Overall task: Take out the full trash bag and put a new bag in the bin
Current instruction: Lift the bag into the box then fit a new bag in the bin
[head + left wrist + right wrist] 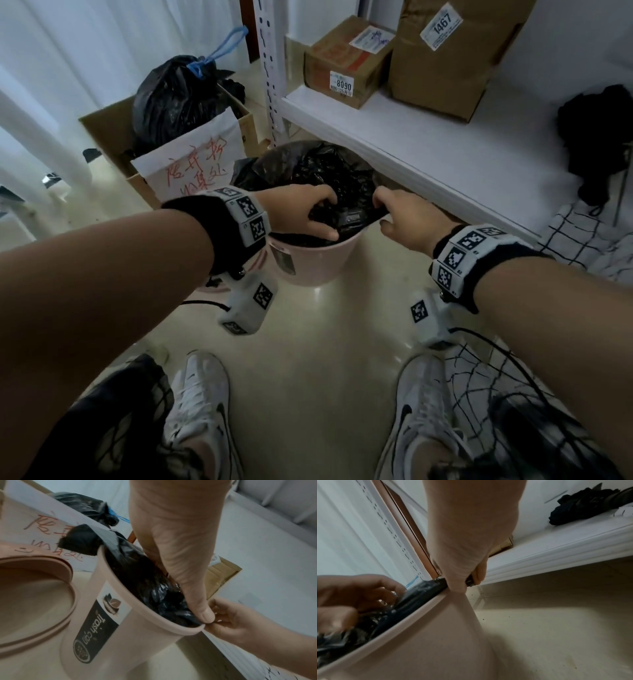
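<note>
A pink bin [308, 263] marked "Trash can" [96, 628] stands on the floor between my hands. A crumpled black bag [329, 168] sits in its mouth. My left hand [322, 216] grips the bag at the near rim, fingers curled inside and the thumb [206, 613] pressing the plastic on the rim. My right hand [382, 212] pinches the bag's edge [426, 586] at the right rim, next to the bin wall [419, 642]. A full black bag [174, 99], tied with a blue drawstring, sits in a cardboard box behind the bin on the left.
A white shelf [428, 147] with cardboard boxes [346, 61] overhangs the bin's right side. The pink lid [34, 595] lies left of the bin. A paper sign [191, 161] hangs on the left box. Dark cloth [596, 137] lies on the shelf. My shoes [198, 404] stand on the floor.
</note>
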A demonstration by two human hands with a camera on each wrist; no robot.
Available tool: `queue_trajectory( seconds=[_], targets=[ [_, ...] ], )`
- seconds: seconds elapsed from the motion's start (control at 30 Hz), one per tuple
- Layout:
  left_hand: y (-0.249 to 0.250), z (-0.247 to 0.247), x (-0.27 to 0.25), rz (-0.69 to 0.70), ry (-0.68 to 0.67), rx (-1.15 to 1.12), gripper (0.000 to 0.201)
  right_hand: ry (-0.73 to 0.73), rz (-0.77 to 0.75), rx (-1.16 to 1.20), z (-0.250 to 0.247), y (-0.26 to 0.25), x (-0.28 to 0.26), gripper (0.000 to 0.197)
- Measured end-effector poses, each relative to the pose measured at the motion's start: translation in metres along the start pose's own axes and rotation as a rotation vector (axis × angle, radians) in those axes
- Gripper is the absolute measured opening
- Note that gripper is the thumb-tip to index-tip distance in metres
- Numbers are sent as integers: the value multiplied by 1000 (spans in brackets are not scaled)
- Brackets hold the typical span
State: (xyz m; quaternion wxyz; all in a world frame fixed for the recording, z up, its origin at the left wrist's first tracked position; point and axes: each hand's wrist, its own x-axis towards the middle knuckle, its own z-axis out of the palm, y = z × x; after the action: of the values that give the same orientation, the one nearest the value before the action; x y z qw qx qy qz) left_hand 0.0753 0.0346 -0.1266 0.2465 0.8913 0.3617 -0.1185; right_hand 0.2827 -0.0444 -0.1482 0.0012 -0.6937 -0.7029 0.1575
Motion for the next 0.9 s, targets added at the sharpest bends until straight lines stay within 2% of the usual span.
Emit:
queue_trajectory(
  seconds=[0.1, 0.23, 0.33, 0.4, 0.5, 0.6, 0.7, 0.8, 0.83, 0.9],
  targets=[
    [12, 3, 2, 29, -1, 99, 66, 28, -1, -106, -3, -3, -2, 15],
    [18, 3, -1, 100, 36, 190, 48, 98, -135, -145, -6, -12, -5, 20],
    [20, 6, -3, 137, 24, 245, 40, 90, -196, -189, -10, -20, -11, 17],
    [23, 8, -4, 125, 5, 275, 37, 69, -181, -230, -11, -23, -14, 18],
    [29, 9, -8, 99, -31, 403, 22, 7, -162, -281, -9, -24, -16, 24],
    [34, 12, -11, 147, -5, 539, 14, -37, -172, -327, -4, -20, -16, 29],
    [36, 18, -10, 189, 14, 578, 24, -213, -144, -317, 6, -15, -18, 37],
    [30, 19, -11, 177, 26, 424, 26, -473, -87, -234, 9, -15, -24, 61],
    [26, 19, -12, 170, 54, 368, 28, -462, -70, -227, 8, -15, -25, 58],
    [19, 17, -14, 151, 83, 306, 43, -239, -36, -195, 1, -21, -23, 27]
  ],
)
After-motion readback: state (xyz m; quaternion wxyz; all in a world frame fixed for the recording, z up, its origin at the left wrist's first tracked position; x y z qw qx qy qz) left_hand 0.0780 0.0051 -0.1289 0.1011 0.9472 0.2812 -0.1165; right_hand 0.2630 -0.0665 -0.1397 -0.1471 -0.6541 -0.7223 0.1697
